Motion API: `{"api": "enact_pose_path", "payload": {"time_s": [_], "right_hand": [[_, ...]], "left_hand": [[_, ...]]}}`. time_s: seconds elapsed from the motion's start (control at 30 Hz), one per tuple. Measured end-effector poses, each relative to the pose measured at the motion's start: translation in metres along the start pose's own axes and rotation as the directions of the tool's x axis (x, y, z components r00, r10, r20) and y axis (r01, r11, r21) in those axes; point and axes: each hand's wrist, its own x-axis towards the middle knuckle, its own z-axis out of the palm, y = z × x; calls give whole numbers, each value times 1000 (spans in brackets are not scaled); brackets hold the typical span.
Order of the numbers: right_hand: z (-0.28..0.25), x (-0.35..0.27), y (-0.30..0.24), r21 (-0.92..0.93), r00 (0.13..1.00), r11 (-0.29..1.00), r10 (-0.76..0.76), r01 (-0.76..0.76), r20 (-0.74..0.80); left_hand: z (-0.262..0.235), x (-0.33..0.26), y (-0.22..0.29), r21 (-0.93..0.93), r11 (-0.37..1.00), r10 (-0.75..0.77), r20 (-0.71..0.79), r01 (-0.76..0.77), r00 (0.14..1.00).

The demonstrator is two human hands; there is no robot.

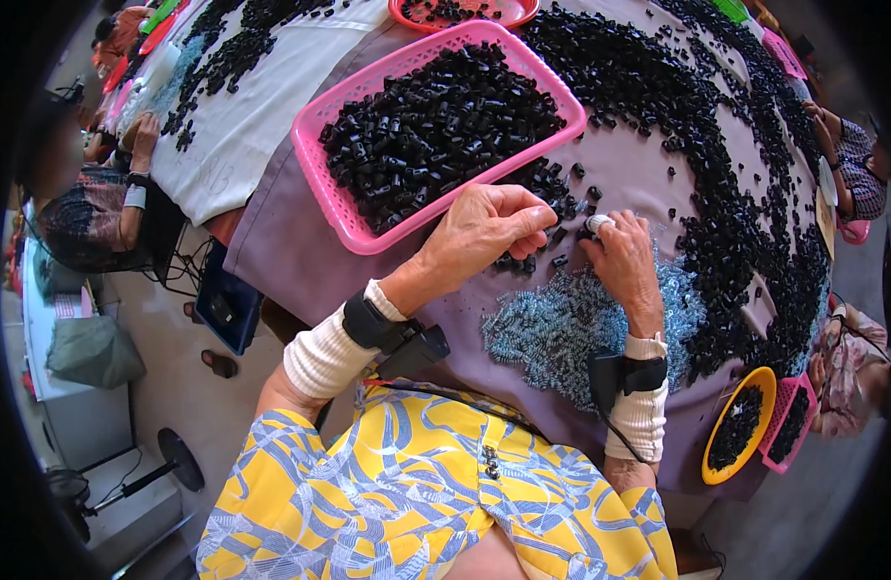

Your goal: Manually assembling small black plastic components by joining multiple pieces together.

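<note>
My left hand (pixel 486 232) is closed in a pinch just off the near right edge of a pink basket (pixel 320 198). Whatever sits between its thumb and forefinger is too small to make out. The basket is heaped with small black plastic cylinders (pixel 436 126). To the right, my right hand (pixel 623 259) is curled with fingertips down at loose black cylinders, a white wrap on one finger. Its fingertips are partly hidden, so any held piece cannot be named. Below both hands spreads a pile of small, clear bluish pieces (pixel 552 329) on the mauve cloth (pixel 300 261).
Black cylinders (pixel 755 203) cover much of the table's right side. A red tray (pixel 465 12) stands beyond the basket. A yellow bowl (pixel 735 430) and a smaller pink basket (pixel 786 425) sit at the right edge. Other people work at left and right. A blue crate (pixel 225 300) is at left.
</note>
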Motion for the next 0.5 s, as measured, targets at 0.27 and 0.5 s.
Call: {"api": "enact_pose_path", "payload": {"time_s": [0.27, 0.5], "right_hand": [[-3, 19, 10, 145, 995, 989, 31, -16, -99], [5, 19, 24, -31, 997, 997, 76, -77, -11]], "left_hand": [[0, 1, -1, 4, 1000, -5, -9, 5, 1000], [2, 3, 2, 47, 999, -16, -5, 16, 1000]]}}
